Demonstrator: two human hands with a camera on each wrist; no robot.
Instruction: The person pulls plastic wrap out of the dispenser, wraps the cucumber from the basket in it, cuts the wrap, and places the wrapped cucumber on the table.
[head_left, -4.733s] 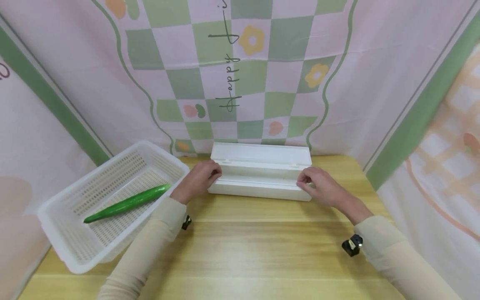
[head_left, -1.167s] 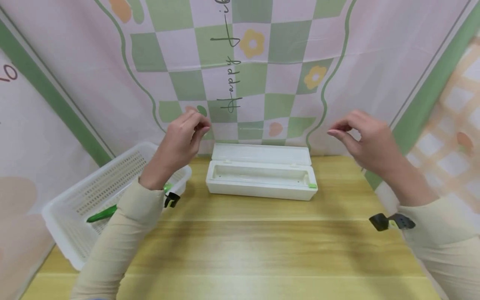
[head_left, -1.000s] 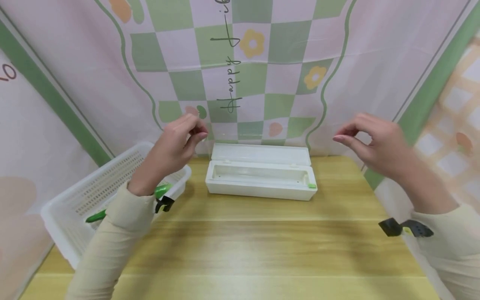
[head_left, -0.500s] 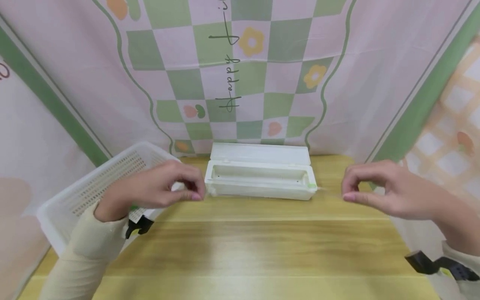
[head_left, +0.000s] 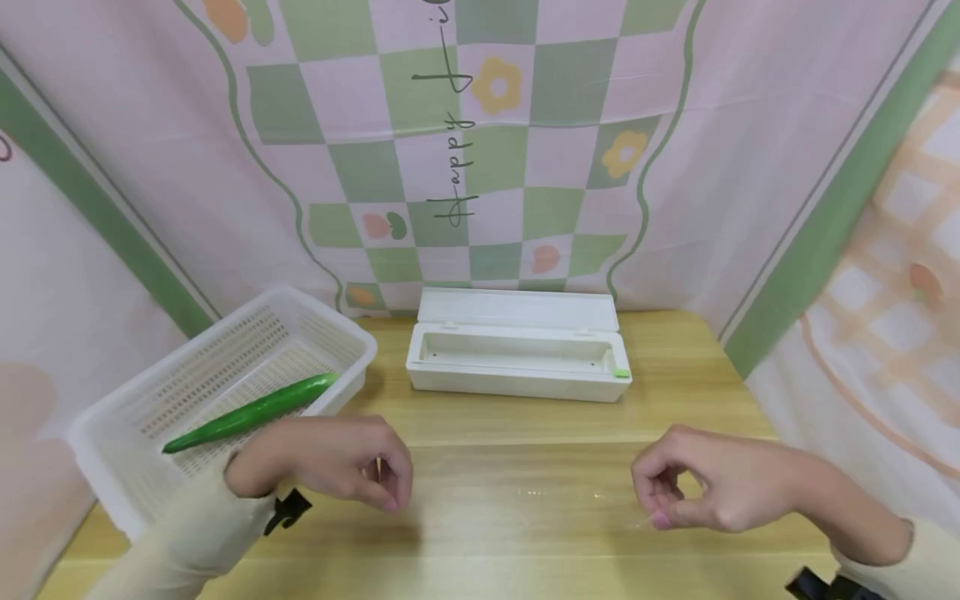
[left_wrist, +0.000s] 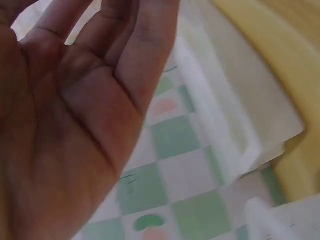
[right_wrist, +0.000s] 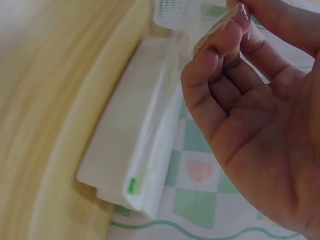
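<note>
Left hand (head_left: 337,458) on my head feed is reaching in from the lower left, knuckles up, fingers bent downward with the thumb tip tucked in toward the index. Right hand (head_left: 731,492) pretty much mirrors it, thumb and index pinched, leaving a little round gap behind them. I've got the two well apart and roughly level, both arms angled inward, cream cuffs sitting at the wrists. My left wrist cam is mostly palm (fingertips are cut off at the top, annoyingly), while the right one gives me the palm plus fingers curled in toward the thumb
</note>
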